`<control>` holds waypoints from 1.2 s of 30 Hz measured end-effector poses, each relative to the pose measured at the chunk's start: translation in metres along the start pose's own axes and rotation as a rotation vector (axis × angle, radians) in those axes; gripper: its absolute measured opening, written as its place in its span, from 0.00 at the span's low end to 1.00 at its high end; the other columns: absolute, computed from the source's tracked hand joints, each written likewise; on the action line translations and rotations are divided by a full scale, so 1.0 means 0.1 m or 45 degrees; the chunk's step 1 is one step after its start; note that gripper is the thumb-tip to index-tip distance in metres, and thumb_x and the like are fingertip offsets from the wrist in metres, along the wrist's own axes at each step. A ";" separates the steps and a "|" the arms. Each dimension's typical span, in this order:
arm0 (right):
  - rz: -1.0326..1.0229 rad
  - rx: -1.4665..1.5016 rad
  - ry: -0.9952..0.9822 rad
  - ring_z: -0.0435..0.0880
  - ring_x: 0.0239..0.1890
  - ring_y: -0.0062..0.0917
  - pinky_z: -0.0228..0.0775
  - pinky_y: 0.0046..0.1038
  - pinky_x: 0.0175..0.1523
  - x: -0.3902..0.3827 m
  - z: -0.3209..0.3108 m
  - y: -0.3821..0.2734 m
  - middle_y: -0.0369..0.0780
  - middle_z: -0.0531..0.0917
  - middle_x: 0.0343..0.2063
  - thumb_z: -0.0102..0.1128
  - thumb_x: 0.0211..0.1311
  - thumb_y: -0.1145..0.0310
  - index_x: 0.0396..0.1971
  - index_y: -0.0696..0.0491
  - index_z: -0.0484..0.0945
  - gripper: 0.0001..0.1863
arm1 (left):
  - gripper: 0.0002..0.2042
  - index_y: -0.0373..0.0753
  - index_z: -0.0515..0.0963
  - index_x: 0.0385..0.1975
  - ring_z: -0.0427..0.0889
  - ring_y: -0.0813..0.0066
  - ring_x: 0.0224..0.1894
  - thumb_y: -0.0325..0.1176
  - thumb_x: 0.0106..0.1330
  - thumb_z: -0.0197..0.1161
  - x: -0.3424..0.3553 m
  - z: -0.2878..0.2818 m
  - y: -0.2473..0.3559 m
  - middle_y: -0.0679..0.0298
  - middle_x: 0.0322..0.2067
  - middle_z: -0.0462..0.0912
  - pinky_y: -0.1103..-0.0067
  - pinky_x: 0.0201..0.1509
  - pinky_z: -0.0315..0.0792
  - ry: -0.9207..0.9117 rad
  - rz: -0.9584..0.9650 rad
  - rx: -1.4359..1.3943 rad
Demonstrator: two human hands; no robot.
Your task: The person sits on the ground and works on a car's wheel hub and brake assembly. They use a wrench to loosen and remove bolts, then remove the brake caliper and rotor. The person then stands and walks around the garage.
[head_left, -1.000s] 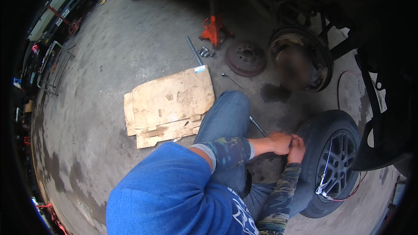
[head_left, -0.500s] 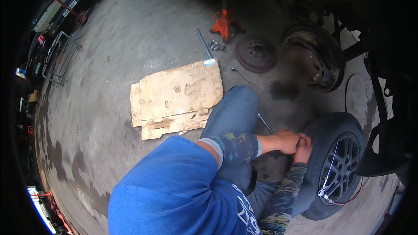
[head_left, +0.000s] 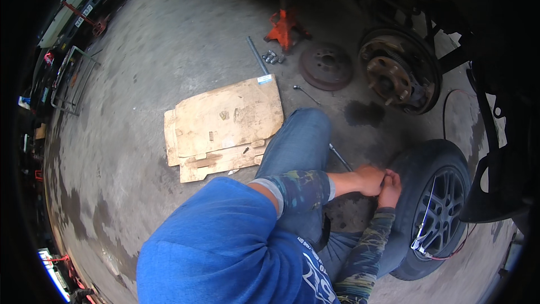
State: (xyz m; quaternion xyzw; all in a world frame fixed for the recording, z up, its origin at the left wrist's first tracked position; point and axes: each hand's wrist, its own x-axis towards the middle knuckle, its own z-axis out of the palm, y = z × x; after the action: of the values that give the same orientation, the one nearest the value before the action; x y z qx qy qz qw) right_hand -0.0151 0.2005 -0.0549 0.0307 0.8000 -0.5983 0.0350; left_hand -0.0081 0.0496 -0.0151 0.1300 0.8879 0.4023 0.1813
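My left hand (head_left: 369, 179) and my right hand (head_left: 389, 189) meet in front of the tyre, fingers closed and pressed together. Whatever is between them, if anything, is hidden by the fingers. Just beyond my left hand, a metal hand tool with a long handle (head_left: 340, 157) lies on the floor by my knee. The wheel with its black tyre (head_left: 406, 183) stands upright to the right of my hands. An air blow gun (head_left: 418, 242) with a long thin nozzle rests against its spoked rim, a red hose attached.
Ahead are an exposed wheel hub (head_left: 389, 79), a rusty brake drum (head_left: 326, 67), a wrench (head_left: 307, 95), several sockets (head_left: 273, 57), a metal pipe (head_left: 257, 54) and an orange jack stand (head_left: 284, 32). Flattened cardboard (head_left: 225, 118) lies left of my knee. Dark car bodywork overhangs the right side.
The whole view has shifted slightly, with floor items now a little further left. My hands stay together by the tyre, nearly unmoved.
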 end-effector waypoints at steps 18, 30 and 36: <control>-0.010 -0.056 0.003 0.78 0.41 0.22 0.69 0.25 0.50 -0.01 0.00 -0.03 0.37 0.83 0.37 0.49 0.61 0.77 0.42 0.59 0.79 0.12 | 0.28 0.32 0.72 0.56 0.83 0.49 0.48 0.43 0.59 0.59 0.01 0.04 -0.02 0.46 0.43 0.85 0.60 0.51 0.75 0.047 0.019 0.038; 0.169 -0.167 0.113 0.84 0.38 0.31 0.75 0.30 0.45 -0.08 0.10 -0.10 0.44 0.85 0.35 0.58 0.57 0.69 0.43 0.53 0.80 0.13 | 0.22 0.38 0.78 0.50 0.83 0.46 0.47 0.42 0.58 0.58 0.06 -0.02 0.01 0.45 0.42 0.85 0.58 0.52 0.75 -0.040 -0.088 0.101; 0.250 -0.326 0.144 0.83 0.47 0.43 0.72 0.38 0.53 -0.14 0.08 -0.28 0.49 0.84 0.41 0.57 0.60 0.60 0.45 0.49 0.77 0.15 | 0.23 0.40 0.72 0.58 0.80 0.41 0.52 0.40 0.64 0.55 0.07 -0.03 0.16 0.41 0.46 0.82 0.58 0.55 0.73 -0.074 -0.057 0.181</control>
State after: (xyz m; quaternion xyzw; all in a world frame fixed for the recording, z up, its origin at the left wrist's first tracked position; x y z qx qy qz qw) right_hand -0.0037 0.1850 -0.0292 0.1376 0.8635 -0.4825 0.0515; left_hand -0.0148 0.0608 -0.0024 0.1345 0.9113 0.3300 0.2060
